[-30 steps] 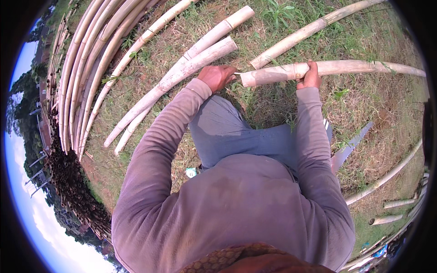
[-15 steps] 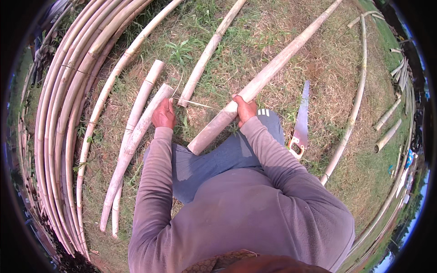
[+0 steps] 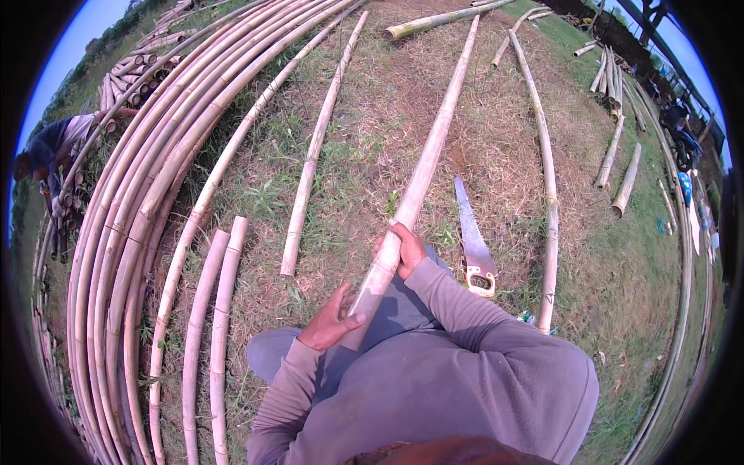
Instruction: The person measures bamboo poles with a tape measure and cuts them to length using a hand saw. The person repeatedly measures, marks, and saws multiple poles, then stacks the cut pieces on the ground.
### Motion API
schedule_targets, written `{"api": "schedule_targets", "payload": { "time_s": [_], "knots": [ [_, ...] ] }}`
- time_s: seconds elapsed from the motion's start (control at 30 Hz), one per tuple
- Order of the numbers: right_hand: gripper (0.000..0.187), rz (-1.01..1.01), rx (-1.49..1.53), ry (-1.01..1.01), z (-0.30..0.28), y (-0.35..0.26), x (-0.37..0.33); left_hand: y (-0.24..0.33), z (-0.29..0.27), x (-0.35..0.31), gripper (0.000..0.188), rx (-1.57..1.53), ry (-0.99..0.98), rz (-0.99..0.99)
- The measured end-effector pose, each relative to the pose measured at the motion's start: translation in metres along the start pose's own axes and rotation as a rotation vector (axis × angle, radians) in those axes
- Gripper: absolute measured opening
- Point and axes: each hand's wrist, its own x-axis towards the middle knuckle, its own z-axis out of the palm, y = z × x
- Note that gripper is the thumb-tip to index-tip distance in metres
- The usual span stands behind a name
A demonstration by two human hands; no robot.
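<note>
A long pale bamboo pole [image 3: 430, 155] slants from my lap toward the far side, its near end over my bent legs. My right hand [image 3: 404, 249] is closed around it from the right, with fingertips showing at the pole's left side. Lower down, my left hand [image 3: 332, 319] cups the near end from the left; its thumb lies over the pole and the fingers curl against the side. To the right of my knee, a handsaw [image 3: 474, 240] with a pale and red handle lies on the grass.
Two short bamboo pieces [image 3: 223, 333] lie at my left, beside a bundle of long curved poles [image 3: 128, 225]. Another pole [image 3: 322, 155] lies ahead, and one [image 3: 545, 170] right of the saw. A person [image 3: 62, 147] bends at the far left.
My left hand has left the short bamboo piece and come to the pole's near end. The pole now points more straight ahead. The view has tilted up, and the short pieces lie apart.
</note>
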Motion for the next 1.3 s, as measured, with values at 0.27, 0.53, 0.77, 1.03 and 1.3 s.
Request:
{"api": "schedule_targets", "payload": {
  "time_s": [0.27, 0.53, 0.77, 1.03, 1.3],
  "knots": [
    [0.047, -0.140, -0.065, -0.038, -0.001, -0.120, 0.031, 0.052, 0.059, -0.022, 0.096, 0.057, -0.155, 0.006],
    [0.039, -0.175, -0.978, 0.366, -0.166, -0.309, -0.101, 0.096, 0.135, 0.000, 0.088, 0.290, -0.455, 0.256],
    [0.081, 0.575, -0.961, 0.382, -0.373, -0.191, -0.349, -0.024, 0.001, 0.012, 0.074, 0.489, -0.037, 0.077],
    [0.100, -0.164, -1.499, 0.812, -0.356, -0.066, -0.206, 0.004, -0.019, 0.067, 0.065, 0.555, 0.051, 0.067],
    [0.077, -0.072, -1.529, 1.048, -0.383, -0.095, -0.097, -0.019, -0.027, 0.045, 0.057, 0.370, 0.230, 0.029]
  ]
}}
